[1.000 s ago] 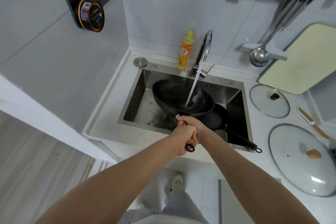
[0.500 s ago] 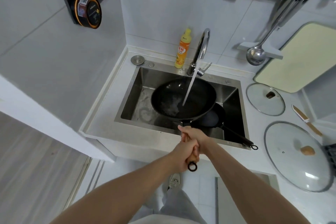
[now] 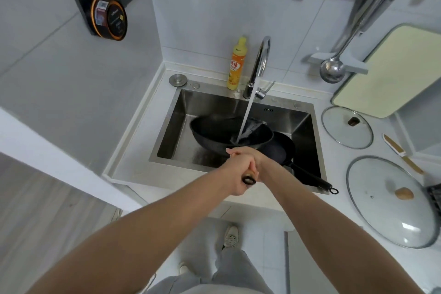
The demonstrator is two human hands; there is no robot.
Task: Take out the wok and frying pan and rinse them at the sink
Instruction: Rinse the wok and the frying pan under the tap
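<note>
Water from the curved steel faucet [image 3: 261,59] pours into the round black wok [image 3: 214,135], tilted inside the square steel sink [image 3: 303,126]. Left hand [image 3: 235,174] and right hand [image 3: 259,160] both clench its wooden handle at the sink's front edge. Flat black frying pan [image 3: 282,150] lies toward the sink's right front corner.

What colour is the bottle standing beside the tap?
Yellow plastic bottle with an orange label, seen in the head view.
</note>
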